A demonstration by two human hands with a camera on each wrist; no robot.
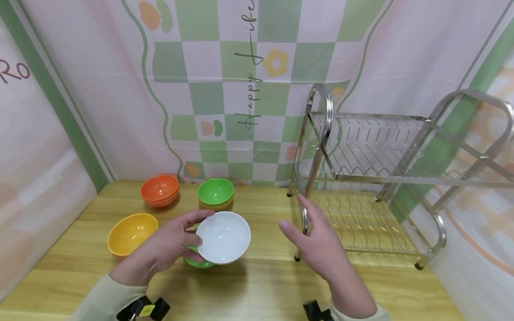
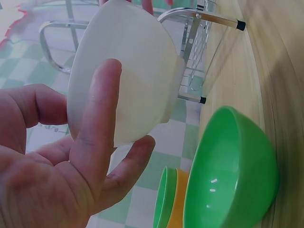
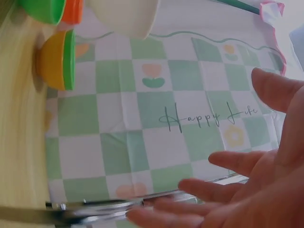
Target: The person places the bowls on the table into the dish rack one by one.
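My left hand [image 1: 170, 244] grips a white bowl [image 1: 224, 238] by its left side, thumb and fingers at the rim. The bowl is lifted above a green bowl [image 1: 199, 263] that it partly hides; in the left wrist view that green bowl [image 2: 228, 171] stands apart from it on the table. My right hand [image 1: 321, 245] is raised with nothing in it, its fingers extended, by the left end of a metal dish rack [image 1: 317, 169]. In the right wrist view the fingers of this hand [image 3: 251, 190] are spread, and the white bowl [image 3: 126, 16] shows at the top.
Behind the white bowl, another green bowl [image 1: 215, 191] sits stacked on a yellow one. Orange bowls [image 1: 159, 189] are nested at the back left, and a yellow bowl [image 1: 132, 234] stands at the left. The two-tier rack occupies the right of the wooden table [image 1: 257, 290]. A patterned cloth [image 1: 237, 98] hangs behind.
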